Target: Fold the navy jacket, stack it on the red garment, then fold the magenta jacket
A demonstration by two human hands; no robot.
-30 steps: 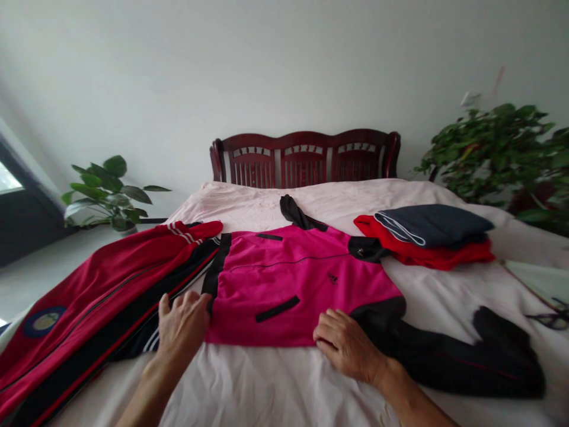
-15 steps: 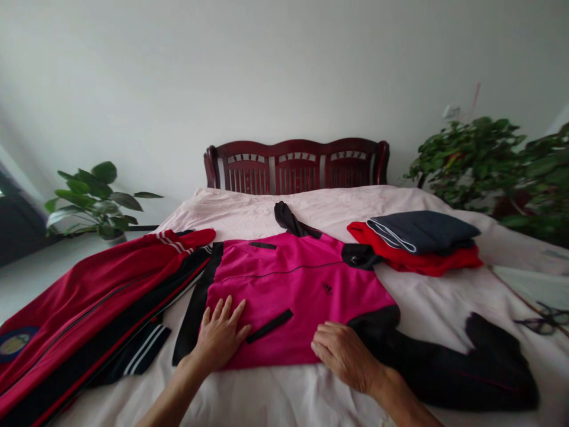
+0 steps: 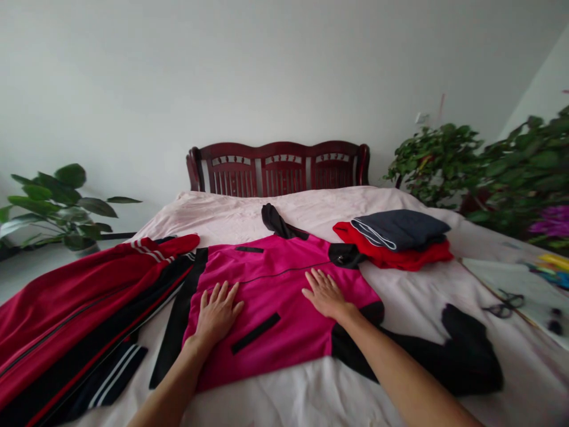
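Observation:
A magenta jacket (image 3: 275, 302) with black sleeves, collar and hem lies zipped and spread on the bed, its collar to the right. My left hand (image 3: 217, 311) rests flat on its body near the hem, fingers spread, beside a black pocket strip. On the chest, close to the zip and collar, lies my right hand (image 3: 325, 293), palm down with fingers apart. My right forearm crosses over part of the near black sleeve (image 3: 462, 362), which stretches to the right. The far sleeve (image 3: 276, 222) points towards the headboard.
Left of the jacket lies a red and navy track jacket (image 3: 84, 302). Folded dark blue clothing (image 3: 402, 230) sits on folded red clothing (image 3: 400, 260) at the right. Glasses (image 3: 504, 303) lie on a pale board (image 3: 493, 276). Beyond are a wooden headboard (image 3: 284, 169) and potted plants (image 3: 435, 160).
My right hand has moved from the jacket's near edge up onto its chest and opened flat. My left hand stays on the jacket. The view has turned slightly right.

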